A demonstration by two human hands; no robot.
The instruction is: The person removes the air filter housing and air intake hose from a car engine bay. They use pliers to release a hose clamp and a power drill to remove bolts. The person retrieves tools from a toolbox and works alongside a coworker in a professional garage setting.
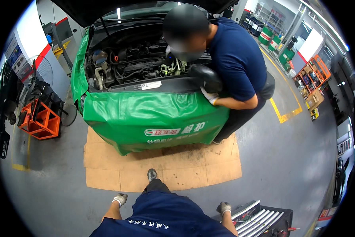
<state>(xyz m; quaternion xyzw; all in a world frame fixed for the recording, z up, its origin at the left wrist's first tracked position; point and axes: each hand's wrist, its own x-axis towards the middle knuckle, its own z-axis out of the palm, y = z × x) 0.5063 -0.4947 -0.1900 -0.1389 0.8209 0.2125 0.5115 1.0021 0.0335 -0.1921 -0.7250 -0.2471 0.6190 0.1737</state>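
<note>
My left hand (121, 198), in a pale work glove with darkened fingers, hangs low beside my body over the grey floor. Its fingers are curled, and whatever they may hold is too small to make out. My right hand (224, 208), in a glove with dirty grey fingers, is closed beside a tool cart (256, 217) with silver bars on top. Whether anything is inside it is hidden. Ahead stands a car with its bonnet raised and its engine (140, 61) exposed. A green protective cover (153, 114) drapes over its front.
A co-worker in a navy shirt (236, 55) leans over the engine bay's right side, gloved hand (210, 96) by the cover. Cardboard (146, 173) lies under the car's front, with my shoe on it. An orange cart (41, 120) stands left; an orange shelf (314, 77) stands right.
</note>
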